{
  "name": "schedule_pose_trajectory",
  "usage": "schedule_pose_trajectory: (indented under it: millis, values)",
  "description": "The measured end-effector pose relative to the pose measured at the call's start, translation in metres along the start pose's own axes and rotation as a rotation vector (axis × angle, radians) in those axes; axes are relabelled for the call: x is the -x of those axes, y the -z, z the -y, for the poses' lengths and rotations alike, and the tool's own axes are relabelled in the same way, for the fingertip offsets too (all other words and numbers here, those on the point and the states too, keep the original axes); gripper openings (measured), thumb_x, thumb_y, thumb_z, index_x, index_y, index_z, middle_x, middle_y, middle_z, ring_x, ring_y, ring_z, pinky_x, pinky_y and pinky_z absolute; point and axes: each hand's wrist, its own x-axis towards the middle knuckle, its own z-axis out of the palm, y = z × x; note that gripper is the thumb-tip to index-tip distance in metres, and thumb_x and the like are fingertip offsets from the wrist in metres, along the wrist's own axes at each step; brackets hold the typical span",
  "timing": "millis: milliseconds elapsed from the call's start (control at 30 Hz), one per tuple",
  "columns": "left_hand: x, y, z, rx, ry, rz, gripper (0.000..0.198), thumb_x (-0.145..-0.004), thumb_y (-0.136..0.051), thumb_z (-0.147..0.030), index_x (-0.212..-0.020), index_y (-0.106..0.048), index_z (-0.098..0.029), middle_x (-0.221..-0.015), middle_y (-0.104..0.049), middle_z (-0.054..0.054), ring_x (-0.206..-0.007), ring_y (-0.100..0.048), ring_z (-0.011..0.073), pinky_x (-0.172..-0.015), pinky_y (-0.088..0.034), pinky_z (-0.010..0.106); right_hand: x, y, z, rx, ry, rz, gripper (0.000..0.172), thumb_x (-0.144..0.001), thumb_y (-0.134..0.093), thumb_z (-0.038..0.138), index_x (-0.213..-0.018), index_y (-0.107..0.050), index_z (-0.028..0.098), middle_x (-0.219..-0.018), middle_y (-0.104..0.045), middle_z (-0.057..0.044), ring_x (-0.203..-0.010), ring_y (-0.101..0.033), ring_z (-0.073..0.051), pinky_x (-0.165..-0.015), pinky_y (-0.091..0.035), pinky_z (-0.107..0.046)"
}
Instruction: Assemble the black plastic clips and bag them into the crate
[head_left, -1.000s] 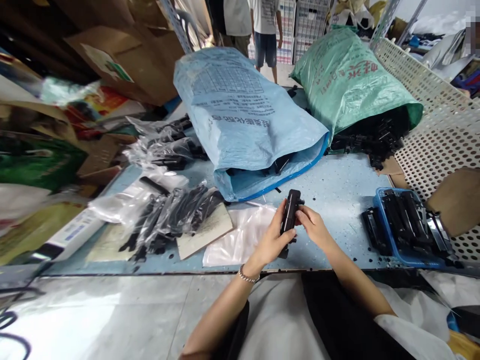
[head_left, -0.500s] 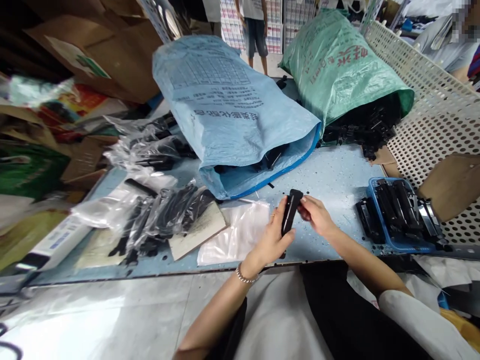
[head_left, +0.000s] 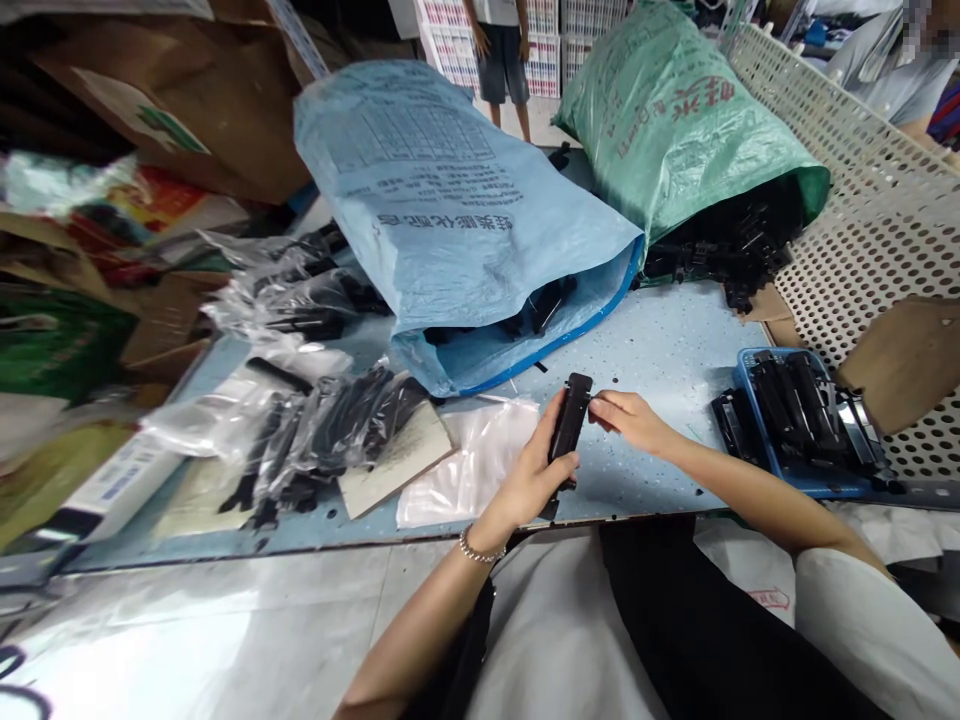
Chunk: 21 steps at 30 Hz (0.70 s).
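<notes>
My left hand (head_left: 534,472) is wrapped round a long black plastic part (head_left: 573,415), its thumb across the near side. The part is tilted, its wider top end pointing away from me. At its upper right edge my right hand (head_left: 628,418) has its fingers pinched together, close against the part. Whatever those fingers hold is too small or hidden to make out. Left of my hands, clear plastic bags (head_left: 469,465) lie flat on the blue table (head_left: 667,350). Beyond the hands, the open mouth of a blue woven sack (head_left: 450,230) shows more black parts inside.
A green woven sack (head_left: 682,130) spills black parts at the back right. To the right, a blue basket (head_left: 757,420) holds black parts beside a perforated white panel (head_left: 885,240). Bagged black parts (head_left: 352,420) lie at left. A person (head_left: 502,60) stands beyond the table.
The black part and my left hand have moved slightly left and toward me. My right hand has shifted a little left, its fingers still at the part's upper edge.
</notes>
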Motion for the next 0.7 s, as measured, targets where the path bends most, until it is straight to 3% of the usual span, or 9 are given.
schedule_pose_trajectory:
  millis: [67, 133, 233, 300, 400, 467, 533, 600, 700]
  values:
    - [-0.001, 0.000, 0.002, 0.032, 0.037, -0.002, 0.089, -0.086, -0.063, -0.029, -0.163, -0.019, -0.036, -0.150, -0.050, 0.012, -0.077, -0.065, 0.0128, -0.066, -0.061, 0.030, 0.000, -0.006, -0.004, -0.195, -0.128, 0.101, 0.064, -0.099, -0.029, 0.073, -0.073, -0.056, 0.022, -0.052, -0.043, 0.004, -0.045, -0.037, -0.013, -0.046, -0.036, -0.027]
    - [-0.001, 0.002, 0.003, 0.088, 0.087, 0.007, 0.091, -0.086, -0.063, -0.030, -0.164, -0.016, -0.033, -0.127, -0.064, 0.010, -0.073, -0.065, 0.0134, -0.064, -0.060, 0.030, 0.000, -0.006, -0.004, -0.165, -0.135, 0.103, 0.062, -0.098, -0.034, 0.074, -0.075, -0.059, 0.022, -0.054, -0.047, 0.003, -0.047, -0.041, -0.013, -0.046, -0.037, -0.027]
    - [-0.001, 0.005, 0.002, 0.183, 0.131, 0.017, 0.095, -0.086, -0.062, -0.032, -0.165, -0.009, -0.029, -0.089, -0.067, 0.001, -0.066, -0.065, 0.0146, -0.062, -0.058, 0.029, -0.001, 0.007, 0.002, 0.194, 0.078, -0.076, 0.045, -0.092, -0.057, 0.066, -0.084, -0.066, 0.023, -0.075, -0.063, -0.004, -0.070, -0.057, -0.019, -0.062, -0.046, -0.031]
    - [0.001, 0.005, -0.001, 0.217, 0.135, 0.034, 0.097, -0.086, -0.062, -0.032, -0.165, -0.008, -0.027, -0.079, -0.065, -0.001, -0.062, -0.064, 0.0149, -0.059, -0.057, 0.029, -0.003, 0.018, 0.009, 0.409, 0.217, -0.091, 0.035, -0.094, -0.061, 0.057, -0.084, -0.068, 0.024, -0.083, -0.067, -0.008, -0.083, -0.060, -0.024, -0.073, -0.049, -0.036]
    - [0.003, 0.002, -0.004, 0.214, 0.149, 0.069, 0.096, -0.087, -0.061, -0.031, -0.165, -0.006, -0.027, -0.076, -0.065, -0.001, -0.060, -0.064, 0.0149, -0.058, -0.057, 0.028, -0.004, 0.024, 0.016, 0.495, 0.270, -0.001, 0.034, -0.095, -0.062, 0.052, -0.074, -0.067, 0.026, -0.076, -0.068, -0.007, -0.082, -0.061, -0.024, -0.075, -0.051, -0.036]
    - [0.005, 0.000, -0.004, 0.184, 0.145, 0.063, 0.095, -0.087, -0.061, -0.030, -0.165, -0.007, -0.028, -0.080, -0.066, -0.001, -0.062, -0.064, 0.0143, -0.060, -0.057, 0.028, -0.005, 0.017, 0.016, 0.377, 0.205, -0.017, 0.039, -0.091, -0.065, 0.057, -0.068, -0.067, 0.025, -0.069, -0.067, -0.004, -0.073, -0.061, -0.019, -0.068, -0.053, -0.030]
    - [0.005, -0.001, -0.002, 0.165, 0.114, 0.028, 0.094, -0.087, -0.062, -0.030, -0.165, -0.009, -0.031, -0.094, -0.067, 0.002, -0.068, -0.065, 0.0142, -0.063, -0.059, 0.029, -0.004, 0.004, 0.012, 0.217, 0.109, -0.073, 0.051, -0.096, -0.053, 0.062, -0.067, -0.067, 0.022, -0.059, -0.062, 0.001, -0.057, -0.055, -0.013, -0.054, -0.050, -0.024]
    - [0.005, 0.000, 0.000, 0.170, 0.089, -0.002, 0.093, -0.087, -0.063, -0.031, -0.164, -0.012, -0.032, -0.106, -0.066, 0.005, -0.073, -0.065, 0.0148, -0.064, -0.059, 0.030, -0.002, -0.007, 0.008, 0.106, 0.035, -0.049, 0.063, -0.104, -0.033, 0.060, -0.069, -0.067, 0.020, -0.051, -0.055, 0.004, -0.044, -0.046, -0.011, -0.042, -0.043, -0.023]
    - [0.004, 0.005, 0.002, 0.195, 0.105, -0.016, 0.095, -0.085, -0.064, -0.033, -0.165, -0.012, -0.030, -0.097, -0.066, 0.003, -0.071, -0.065, 0.0159, -0.062, -0.058, 0.030, -0.002, -0.008, 0.006, 0.249, 0.082, 0.023, 0.056, -0.107, -0.033, 0.054, -0.078, -0.066, 0.020, -0.057, -0.058, 0.002, -0.048, -0.051, -0.012, -0.045, -0.040, -0.024]
